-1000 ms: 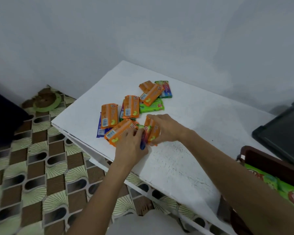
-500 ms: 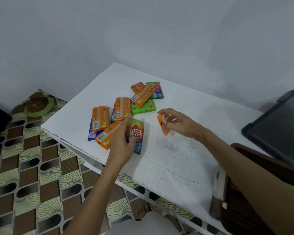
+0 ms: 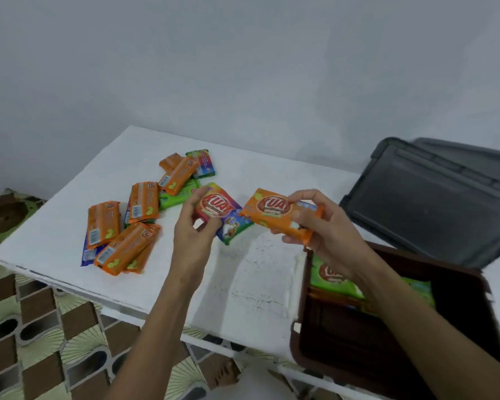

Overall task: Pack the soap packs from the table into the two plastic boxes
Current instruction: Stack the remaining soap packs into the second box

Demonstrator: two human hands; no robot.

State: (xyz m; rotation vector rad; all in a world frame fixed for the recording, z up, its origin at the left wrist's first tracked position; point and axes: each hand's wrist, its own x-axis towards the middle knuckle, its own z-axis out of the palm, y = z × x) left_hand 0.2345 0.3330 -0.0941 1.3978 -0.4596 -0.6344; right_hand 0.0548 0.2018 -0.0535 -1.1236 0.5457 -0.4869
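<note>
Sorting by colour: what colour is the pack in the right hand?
An orange pack, held by the right hand; head view.

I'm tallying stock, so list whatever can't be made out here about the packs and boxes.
All head view.
- Brown box: the right forearm and the frame edge hide most of it; packs inside beyond the green pack uncountable.
- Grey box: cut off at the right edge, blurred; contents unclear.
- Blue pack: mostly buried under the orange pile.
- Multicoloured pack: left hand covers one end.
- Small print on every pack: too blurred.
</note>
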